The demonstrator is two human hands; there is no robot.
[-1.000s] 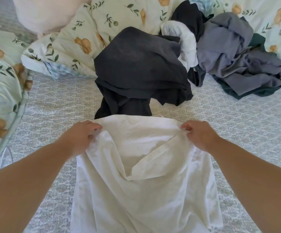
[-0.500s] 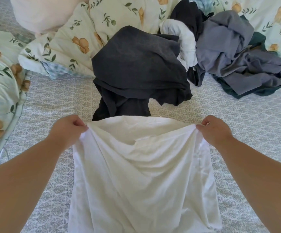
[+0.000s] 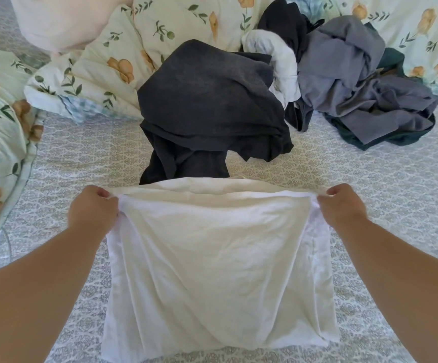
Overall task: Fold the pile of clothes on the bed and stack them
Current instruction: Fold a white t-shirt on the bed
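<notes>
Fingertips hidden — left hand (image 3: 93, 209), right hand (image 3: 342, 205) grip white garment (image 3: 218, 260) corners.

Count: 1 white garment (image 3: 218, 271) at bed's near edge, 1 charcoal garment (image 3: 210, 106) mid-bed, 1 tangled pile (image 3: 356, 82) toward far right corner, garment count unclear. 2 hands: left hand (image 3: 93, 209), right hand (image 3: 343, 205).

We see white garment (image 3: 218, 271): thin matt cloth, softly creased. Dark garment (image 3: 207, 111): matt, faded knit look. Grey clothes (image 3: 354, 82): smooth, crumpled cloth. Bedsheet (image 3: 369, 179): matt printed fabric. Floral quilt (image 3: 102, 64): puffy stitched cloth.
</notes>
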